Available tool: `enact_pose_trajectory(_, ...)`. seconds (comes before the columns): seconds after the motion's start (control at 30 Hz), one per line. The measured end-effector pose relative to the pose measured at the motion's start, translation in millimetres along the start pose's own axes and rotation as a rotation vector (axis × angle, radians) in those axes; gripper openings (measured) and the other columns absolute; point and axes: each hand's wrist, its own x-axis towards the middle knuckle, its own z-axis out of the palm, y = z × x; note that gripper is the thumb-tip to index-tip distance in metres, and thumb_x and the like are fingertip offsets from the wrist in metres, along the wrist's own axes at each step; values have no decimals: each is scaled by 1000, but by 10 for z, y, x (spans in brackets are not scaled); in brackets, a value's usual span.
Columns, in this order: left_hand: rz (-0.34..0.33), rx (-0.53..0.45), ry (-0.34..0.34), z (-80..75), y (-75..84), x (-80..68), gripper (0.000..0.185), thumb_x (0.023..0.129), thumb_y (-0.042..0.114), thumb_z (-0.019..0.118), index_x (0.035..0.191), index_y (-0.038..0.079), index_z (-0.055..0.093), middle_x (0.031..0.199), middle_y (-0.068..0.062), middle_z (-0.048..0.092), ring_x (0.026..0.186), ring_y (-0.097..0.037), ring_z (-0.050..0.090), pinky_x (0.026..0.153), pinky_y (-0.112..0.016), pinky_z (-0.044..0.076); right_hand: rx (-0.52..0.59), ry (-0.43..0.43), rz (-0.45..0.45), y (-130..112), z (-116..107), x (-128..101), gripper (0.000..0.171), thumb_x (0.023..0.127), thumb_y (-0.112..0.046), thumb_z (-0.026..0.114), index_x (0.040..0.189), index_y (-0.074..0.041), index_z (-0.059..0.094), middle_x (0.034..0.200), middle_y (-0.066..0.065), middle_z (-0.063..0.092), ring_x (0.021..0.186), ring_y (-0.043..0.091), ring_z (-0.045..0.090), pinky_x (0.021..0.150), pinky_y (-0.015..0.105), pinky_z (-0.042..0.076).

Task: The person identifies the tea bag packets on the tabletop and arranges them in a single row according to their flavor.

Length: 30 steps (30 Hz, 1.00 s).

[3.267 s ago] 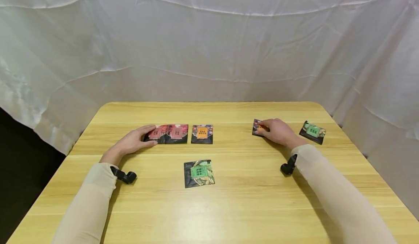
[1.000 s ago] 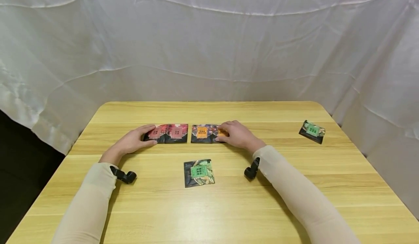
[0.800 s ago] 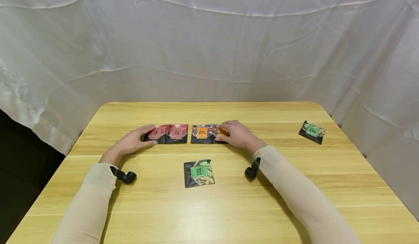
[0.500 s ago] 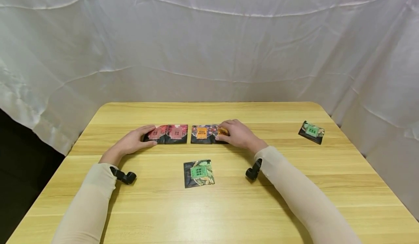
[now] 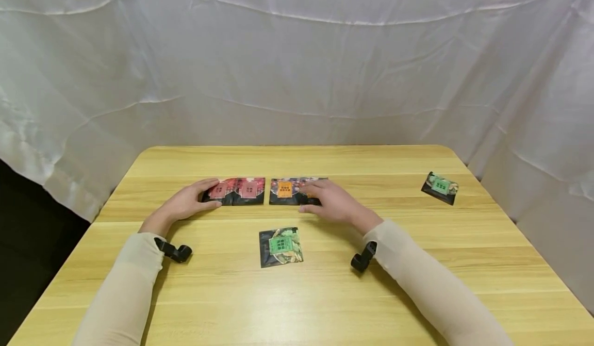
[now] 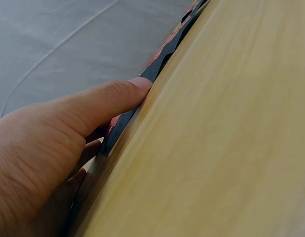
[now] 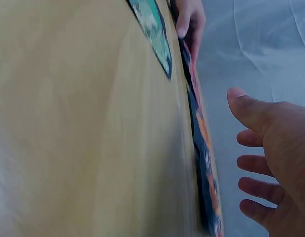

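left hand (image 5: 185, 204) flat with relaxed fingers on left edge of red packets (image 5: 235, 190), right hand (image 5: 333, 204) open, holding nothing, just above orange packets (image 5: 286, 191), wooden table (image 5: 325, 294)

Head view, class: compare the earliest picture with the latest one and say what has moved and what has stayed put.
The right hand carried the second orange packet leftward from the table's right side, laid it beside the first orange packet, then let go and lifted off. The left hand stays on the red packets; both green packets are unmoved.
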Motion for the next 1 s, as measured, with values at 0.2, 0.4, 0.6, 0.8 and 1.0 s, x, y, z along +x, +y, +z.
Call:
enact_pose_trajectory(0.2, 6, -3, -1, 0, 4, -2, 84, 91, 53, 63, 154, 6, 32, 156, -23, 27, 140, -46, 25, 111, -63, 22, 28, -31, -76, -220, 1, -105, 61, 93, -56, 57, 140, -17, 55, 144, 6, 50, 135, 28, 41, 114, 48, 27)
enact_pose_trajectory(0.4, 10, -7, 4, 3, -2, -3, 84, 91, 54, 63, 153, 6, 32, 155, -24, 27, 140, -47, 25, 110, -64, 22, 48, -89, -126, -453, 37, -195, 60, 94, -55, 57, 141, -19, 53, 144, 0, 50, 135, 23, 41, 113, 44, 30)
enact_pose_trajectory(0.6, 20, 3, 9, 19, -12, -20, 84, 91, 53, 63, 153, 5, 33, 155, -24, 28, 139, -47, 25, 110, -64, 22, 5, -138, -242, -640, 113, -253, 61, 94, -56, 55, 141, -18, 54, 141, 0, 52, 131, 19, 45, 111, 38, 34)
enact_pose_trajectory(0.8, 27, 7, 18, 30, -18, -8, 84, 92, 54, 62, 153, 5, 33, 154, -25, 28, 139, -48, 26, 109, -64, 22, -34, -158, -334, -762, 193, -294, 60, 94, -57, 53, 141, -19, 55, 139, 0, 54, 127, 17, 48, 107, 33, 38)
enact_pose_trajectory(1.0, 19, 1, 17, 33, -17, -3, 84, 91, 54, 63, 153, 5, 33, 155, -25, 28, 139, -48, 26, 109, -64, 22, -103, -181, -393, -833, 252, -334, 63, 93, -59, 53, 142, -19, 54, 140, 2, 54, 126, 18, 48, 108, 32, 38)
